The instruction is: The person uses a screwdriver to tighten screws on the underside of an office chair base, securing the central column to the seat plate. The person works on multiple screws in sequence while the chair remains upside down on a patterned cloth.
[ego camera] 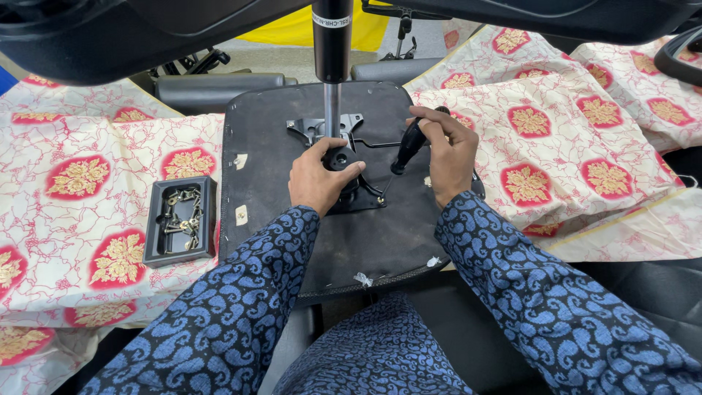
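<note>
The left hand (316,179) rests on the black plate (344,164) in the middle of the upside-down seat (322,227), fingers curled around the pole's (333,110) base. The right hand (446,153) has its fingers wrapped tight around a screwdriver (408,148), tip down by the plate. A tray (180,219) of screws lies left on the cloth (80,212).

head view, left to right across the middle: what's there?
Black tray of screws → left hand on the black metal mechanism plate → screwdriver → right hand gripping it → red-and-gold patterned cloth.
</note>
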